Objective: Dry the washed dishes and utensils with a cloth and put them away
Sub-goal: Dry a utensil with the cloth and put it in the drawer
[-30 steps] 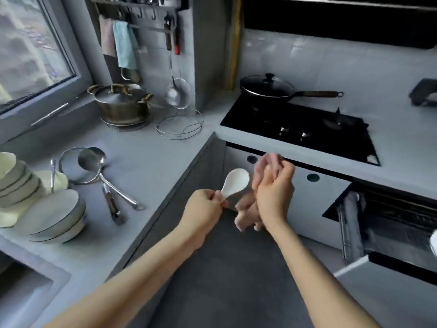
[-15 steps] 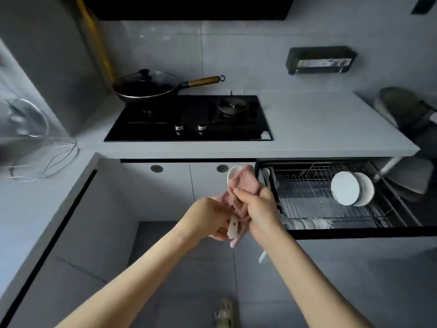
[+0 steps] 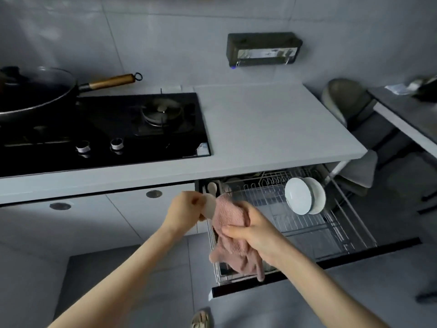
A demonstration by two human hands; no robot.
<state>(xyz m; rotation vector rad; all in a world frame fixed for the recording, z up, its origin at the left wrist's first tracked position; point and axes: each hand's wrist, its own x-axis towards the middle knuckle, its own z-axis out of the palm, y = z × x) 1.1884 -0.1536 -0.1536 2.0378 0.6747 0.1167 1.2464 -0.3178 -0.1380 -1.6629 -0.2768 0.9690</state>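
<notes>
My left hand (image 3: 185,208) pinches a white ceramic spoon (image 3: 210,206), most of it hidden by my fingers and by the cloth. My right hand (image 3: 254,233) grips a pink cloth (image 3: 233,235) bunched against the spoon, its loose end hanging down. Both hands are over the left end of an open pull-out wire dish rack drawer (image 3: 314,230) under the counter. Two white bowls (image 3: 303,195) stand on edge in the rack. Another pale spoon (image 3: 212,187) stands in the drawer's left compartment.
A black gas hob (image 3: 113,129) with a lidded wok (image 3: 35,91) sits at the left of the pale counter (image 3: 272,124). A dark holder (image 3: 263,49) hangs on the wall. A grey chair (image 3: 350,107) and a table edge (image 3: 406,121) are at the right. My sandalled foot (image 3: 201,319) shows below.
My view has swung right from the sink corner to the hob and open drawer. The cloth has come round the spoon, and both hands have moved towards the drawer's left end.
</notes>
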